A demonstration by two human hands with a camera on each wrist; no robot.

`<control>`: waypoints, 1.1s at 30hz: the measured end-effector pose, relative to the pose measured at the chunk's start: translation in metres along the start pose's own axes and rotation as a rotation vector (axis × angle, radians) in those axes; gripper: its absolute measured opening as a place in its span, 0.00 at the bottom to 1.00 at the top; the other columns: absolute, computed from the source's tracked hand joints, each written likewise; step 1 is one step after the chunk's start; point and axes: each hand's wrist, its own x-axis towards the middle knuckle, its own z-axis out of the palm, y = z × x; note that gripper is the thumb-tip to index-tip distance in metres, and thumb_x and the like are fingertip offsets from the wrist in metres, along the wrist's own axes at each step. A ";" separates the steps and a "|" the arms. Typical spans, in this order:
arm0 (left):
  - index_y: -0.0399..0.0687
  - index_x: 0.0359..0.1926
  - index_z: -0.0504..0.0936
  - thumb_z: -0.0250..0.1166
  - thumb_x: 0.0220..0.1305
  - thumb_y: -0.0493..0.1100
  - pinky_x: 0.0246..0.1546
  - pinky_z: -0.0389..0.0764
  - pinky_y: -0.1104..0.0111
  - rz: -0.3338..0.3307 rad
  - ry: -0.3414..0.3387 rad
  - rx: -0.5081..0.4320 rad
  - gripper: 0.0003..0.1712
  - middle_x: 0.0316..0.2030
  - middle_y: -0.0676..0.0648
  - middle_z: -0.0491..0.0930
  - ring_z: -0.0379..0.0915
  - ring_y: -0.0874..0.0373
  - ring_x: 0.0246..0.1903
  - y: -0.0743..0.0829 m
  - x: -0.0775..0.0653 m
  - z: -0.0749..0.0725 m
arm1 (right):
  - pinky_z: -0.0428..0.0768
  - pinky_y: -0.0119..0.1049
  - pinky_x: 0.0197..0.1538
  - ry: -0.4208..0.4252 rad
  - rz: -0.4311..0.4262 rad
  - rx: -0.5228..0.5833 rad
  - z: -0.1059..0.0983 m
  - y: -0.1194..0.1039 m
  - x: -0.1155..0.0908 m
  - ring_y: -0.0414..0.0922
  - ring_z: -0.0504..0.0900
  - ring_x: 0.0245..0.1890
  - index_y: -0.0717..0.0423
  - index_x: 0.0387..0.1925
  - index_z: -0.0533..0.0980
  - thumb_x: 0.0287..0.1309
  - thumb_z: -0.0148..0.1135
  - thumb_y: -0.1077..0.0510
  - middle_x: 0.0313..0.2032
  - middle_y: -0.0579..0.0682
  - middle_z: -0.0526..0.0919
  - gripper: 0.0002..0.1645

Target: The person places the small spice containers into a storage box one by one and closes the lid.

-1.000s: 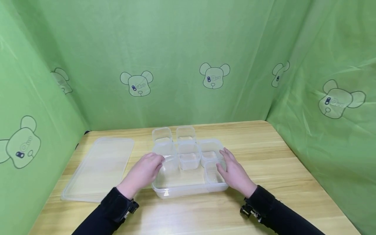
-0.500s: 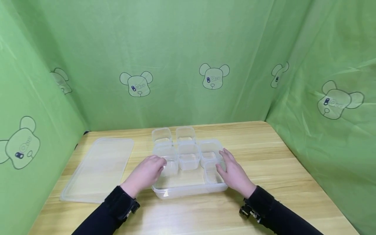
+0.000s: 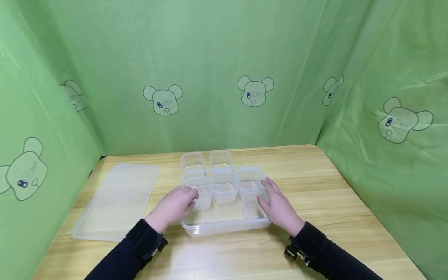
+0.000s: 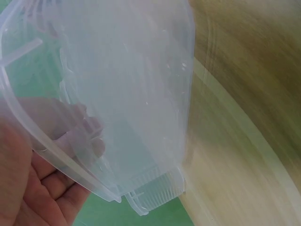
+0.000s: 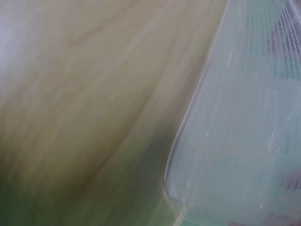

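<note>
Head view: a green cloth enclosure (image 3: pixel 210 46) backs a pale wood-grained bench (image 3: pixel 336 210). On the bench's left lies a flat, translucent rectangular plastic lid (image 3: pixel 115 198), its long axis pointing away from the person. Beside it, between the hands, sits a shallow, clear rectangular plastic tray (image 3: pixel 227 226), its long axis running across from left hand to right. Of the small, clear, square-mouthed plastic cups, two rear cups (image 3: pixel 221 160) stand just behind the tray's far rim; inside it are a left cup (image 3: pixel 203 203), a middle cup (image 3: pixel 224 188) and, at the right end, a back cup (image 3: pixel 248 183) and a front cup (image 3: pixel 252 208).

The left hand (image 3: pixel 173 206), nearer the left cup, has bent fingers at its near left side; whether they pinch it cannot be told. The right hand (image 3: pixel 281 210) lies along the tray's right end, fingers extended, grasping nothing.

Bear-head outlines (image 3: pixel 166 102) on the cloth carry tiny lettering, too small to read; no label shows on the plastic.
</note>
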 end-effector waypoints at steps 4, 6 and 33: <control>0.42 0.36 0.80 0.70 0.58 0.32 0.46 0.81 0.59 0.004 -0.001 0.005 0.07 0.34 0.47 0.84 0.81 0.51 0.39 0.001 0.000 -0.001 | 0.68 0.61 0.64 0.000 0.000 -0.001 0.001 0.001 0.000 0.68 0.68 0.65 0.70 0.71 0.58 0.72 0.55 0.55 0.73 0.71 0.52 0.36; 0.43 0.35 0.80 0.70 0.58 0.33 0.46 0.81 0.59 0.004 -0.002 0.018 0.07 0.33 0.49 0.84 0.81 0.52 0.38 0.002 0.000 -0.002 | 0.68 0.61 0.64 0.002 -0.001 -0.004 0.001 0.001 0.000 0.69 0.68 0.64 0.70 0.71 0.58 0.72 0.55 0.54 0.73 0.71 0.52 0.36; 0.44 0.33 0.80 0.68 0.62 0.33 0.44 0.81 0.59 -0.049 -0.020 0.021 0.05 0.32 0.49 0.83 0.81 0.53 0.36 -0.004 0.011 0.001 | 0.68 0.61 0.64 -0.010 0.010 0.008 0.003 0.005 0.001 0.68 0.68 0.65 0.70 0.72 0.58 0.71 0.54 0.54 0.73 0.71 0.51 0.36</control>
